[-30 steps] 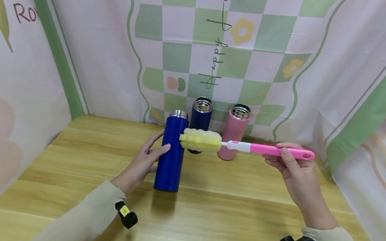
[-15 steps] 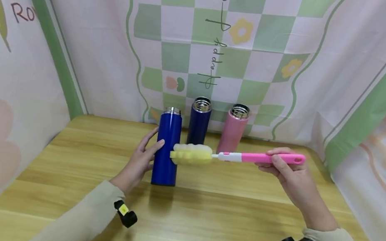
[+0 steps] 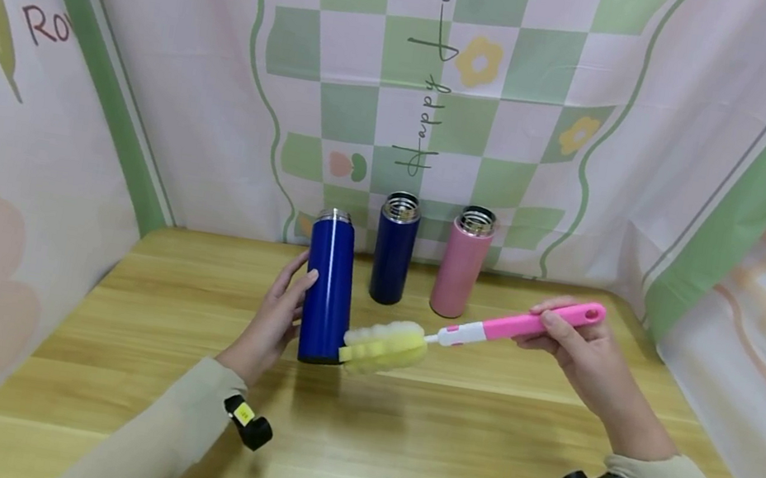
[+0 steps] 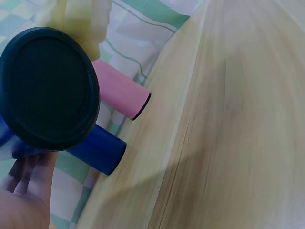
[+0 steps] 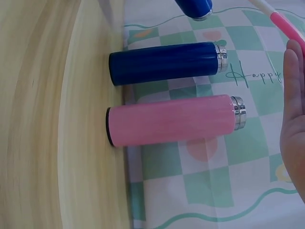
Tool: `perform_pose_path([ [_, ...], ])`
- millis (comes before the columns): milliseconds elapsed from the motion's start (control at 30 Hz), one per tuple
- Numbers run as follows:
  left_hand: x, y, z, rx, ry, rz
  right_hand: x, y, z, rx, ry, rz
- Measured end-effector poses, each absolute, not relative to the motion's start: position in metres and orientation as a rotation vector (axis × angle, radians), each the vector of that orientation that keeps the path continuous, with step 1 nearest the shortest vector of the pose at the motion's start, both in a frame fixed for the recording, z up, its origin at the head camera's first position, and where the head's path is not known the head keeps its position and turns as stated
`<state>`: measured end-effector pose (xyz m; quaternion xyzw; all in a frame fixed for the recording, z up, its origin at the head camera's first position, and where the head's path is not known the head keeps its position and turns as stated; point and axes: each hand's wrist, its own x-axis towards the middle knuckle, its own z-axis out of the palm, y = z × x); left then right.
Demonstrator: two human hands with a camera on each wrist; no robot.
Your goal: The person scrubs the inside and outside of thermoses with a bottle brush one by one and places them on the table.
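Head view shows the left hand (image 3: 272,320) wrapped around the blue bottle (image 3: 327,287), held slightly tilted just above the desk (image 3: 396,442), its dark base visible in the left wrist view. The right hand (image 3: 578,358) pinches the pink handle of the sponge brush (image 3: 458,337), whose yellow sponge head touches the bottle's lower side. A navy bottle (image 3: 394,247) and a pink bottle (image 3: 464,263) stand upright behind, near the backdrop.

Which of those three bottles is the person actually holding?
The bright blue bottle, the nearest of the three: the left hand grips it. The navy bottle and pink bottle stand untouched behind.
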<state>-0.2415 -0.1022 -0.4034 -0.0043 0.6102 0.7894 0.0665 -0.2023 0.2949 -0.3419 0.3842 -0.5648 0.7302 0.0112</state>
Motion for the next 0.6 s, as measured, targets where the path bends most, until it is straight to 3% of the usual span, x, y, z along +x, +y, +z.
perform_pose_path([
  [600,-0.2402,-0.0982,-0.4037,0.004,1.834,2.32,-0.2033,0.2915,-0.3417,1.089,-1.797,2.269],
])
